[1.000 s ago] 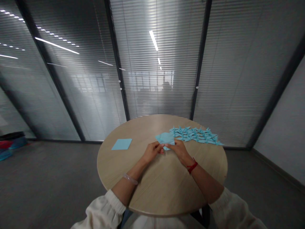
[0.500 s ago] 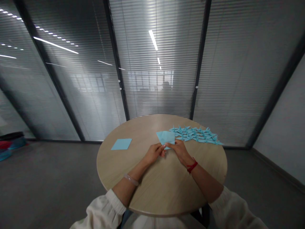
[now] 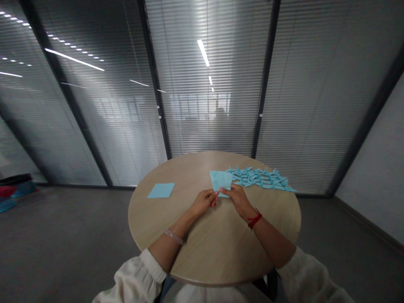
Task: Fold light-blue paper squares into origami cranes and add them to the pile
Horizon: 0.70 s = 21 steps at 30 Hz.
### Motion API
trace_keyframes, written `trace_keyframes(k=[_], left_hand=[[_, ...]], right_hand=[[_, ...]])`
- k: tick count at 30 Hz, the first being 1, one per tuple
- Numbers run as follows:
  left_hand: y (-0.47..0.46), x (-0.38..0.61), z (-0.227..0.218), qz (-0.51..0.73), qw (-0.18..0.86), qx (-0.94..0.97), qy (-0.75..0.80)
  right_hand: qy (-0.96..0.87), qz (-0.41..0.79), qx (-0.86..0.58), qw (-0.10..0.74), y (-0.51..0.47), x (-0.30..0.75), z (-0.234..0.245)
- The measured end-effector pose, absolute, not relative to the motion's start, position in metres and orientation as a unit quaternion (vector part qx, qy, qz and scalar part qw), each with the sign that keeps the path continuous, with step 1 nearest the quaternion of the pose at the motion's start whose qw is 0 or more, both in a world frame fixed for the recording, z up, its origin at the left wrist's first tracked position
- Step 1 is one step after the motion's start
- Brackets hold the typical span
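Note:
A light-blue sheet of paper point(image 3: 221, 179) is held up over the middle of the round table, between both hands. My left hand point(image 3: 205, 201) is closed, pinching the paper's lower left edge with thumb and fingertips. My right hand point(image 3: 238, 198) grips its lower right part, thumb on the near face and the other fingers mostly hidden behind. The two thumbs almost meet at the bottom of the sheet. Just behind and to the right lie several folded blue paper cranes point(image 3: 260, 177) in close rows. Off to the left, a flat blue paper square point(image 3: 161, 190) rests by itself.
The round wooden table point(image 3: 217, 244) has its near edge close to my body. Behind it stands a glass partition with blinds point(image 3: 211, 134). Red and blue items point(image 3: 15, 191) sit on the floor at far left.
The sheet in my hands has turned slightly and shifted a little to the right, its top edge now higher. Both hands have barely moved.

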<state>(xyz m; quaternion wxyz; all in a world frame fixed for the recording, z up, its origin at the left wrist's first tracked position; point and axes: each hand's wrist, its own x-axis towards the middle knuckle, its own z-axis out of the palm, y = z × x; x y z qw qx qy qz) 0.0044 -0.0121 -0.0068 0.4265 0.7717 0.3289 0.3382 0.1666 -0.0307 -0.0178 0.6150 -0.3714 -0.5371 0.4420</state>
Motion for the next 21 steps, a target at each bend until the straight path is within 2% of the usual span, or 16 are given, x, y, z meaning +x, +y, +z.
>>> trace_keyframes(k=[7, 15, 21], left_hand=[[-0.013, 0.003, 0.000, 0.435, 0.377, 0.744, 0.339], [0.002, 0.002, -0.002, 0.530, 0.471, 0.613, 0.350], [0.004, 0.001, -0.007, 0.493, 0.504, 0.612, 0.357]], right_hand=[[-0.534, 0.446, -0.384, 0.607, -0.029, 0.165, -0.017], [-0.587, 0.449, -0.395, 0.545, -0.027, 0.165, -0.021], [-0.592, 0.286, -0.463, 0.595, -0.023, 0.169, -0.022]])
